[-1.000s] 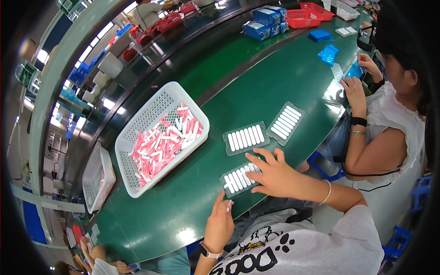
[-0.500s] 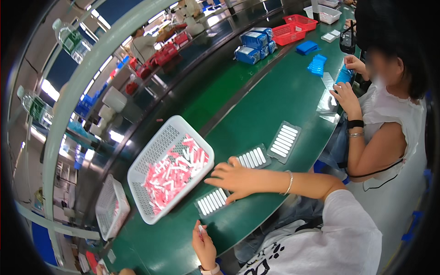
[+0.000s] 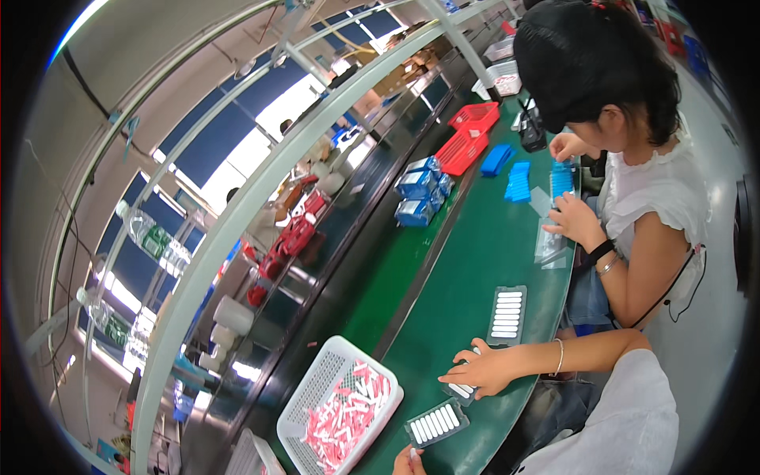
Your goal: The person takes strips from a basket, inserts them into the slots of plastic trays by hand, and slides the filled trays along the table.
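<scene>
Middle tray (image 3: 462,390) of white sticks, lying on the green table (image 3: 475,249) and partly covered by the right hand (image 3: 487,372). The grip of this hand is spread, its fingers apart over the tray; contact with the tray cannot be made out. Just beside, toward the lower edge, lies the near tray (image 3: 437,423), filled with a row of white sticks; on the other side lies the far tray (image 3: 507,315), similarly filled. The left hand (image 3: 409,461), cut off by the lower edge, is close to the near tray's corner; whether its grip is closed on anything cannot be told. To the left stands a white basket (image 3: 388,416) containing loose pink and white pieces (image 3: 348,419). Farther along, a co-worker (image 3: 645,229) handles a blue package (image 3: 562,179), near red baskets (image 3: 461,152).
</scene>
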A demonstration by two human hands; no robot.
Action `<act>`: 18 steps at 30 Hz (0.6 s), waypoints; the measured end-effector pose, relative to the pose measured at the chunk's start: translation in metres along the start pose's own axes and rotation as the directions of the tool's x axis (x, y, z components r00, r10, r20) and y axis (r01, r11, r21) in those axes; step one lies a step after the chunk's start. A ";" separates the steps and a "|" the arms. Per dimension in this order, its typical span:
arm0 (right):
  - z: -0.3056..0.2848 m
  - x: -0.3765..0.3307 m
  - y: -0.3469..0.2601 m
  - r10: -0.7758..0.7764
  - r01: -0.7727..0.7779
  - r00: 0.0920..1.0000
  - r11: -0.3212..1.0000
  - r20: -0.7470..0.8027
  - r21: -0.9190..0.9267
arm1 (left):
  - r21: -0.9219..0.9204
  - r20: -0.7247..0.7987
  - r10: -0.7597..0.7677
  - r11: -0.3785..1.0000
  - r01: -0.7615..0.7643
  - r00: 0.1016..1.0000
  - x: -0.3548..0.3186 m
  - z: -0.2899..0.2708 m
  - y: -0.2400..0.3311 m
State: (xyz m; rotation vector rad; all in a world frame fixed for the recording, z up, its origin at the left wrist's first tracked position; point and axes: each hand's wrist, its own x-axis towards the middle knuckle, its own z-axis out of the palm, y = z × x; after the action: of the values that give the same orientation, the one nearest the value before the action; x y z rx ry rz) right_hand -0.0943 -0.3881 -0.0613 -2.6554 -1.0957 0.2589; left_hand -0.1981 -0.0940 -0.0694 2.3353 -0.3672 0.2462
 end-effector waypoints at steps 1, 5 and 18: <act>-0.001 -0.003 0.000 0.042 -0.042 0.999 0.999 0.002 -0.018 | 0.048 0.010 0.105 0.993 -0.105 0.994 0.007 0.002 0.007; 0.008 -0.018 0.006 0.179 -0.204 0.948 0.977 -0.261 -0.069 | 0.042 0.071 0.058 0.997 -0.061 0.996 0.021 0.009 0.033; 0.122 -0.062 -0.087 -0.083 0.092 0.534 0.995 -0.841 -0.040 | -0.089 0.014 -0.054 0.994 0.055 0.998 -0.018 0.053 0.070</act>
State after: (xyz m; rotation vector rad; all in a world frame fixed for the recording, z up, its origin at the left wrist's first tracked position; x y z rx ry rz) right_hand -0.2275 -0.3524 -0.1474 -2.1822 -0.8315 -0.9676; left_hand -0.2348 -0.1757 -0.0656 2.2561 -0.3129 0.1858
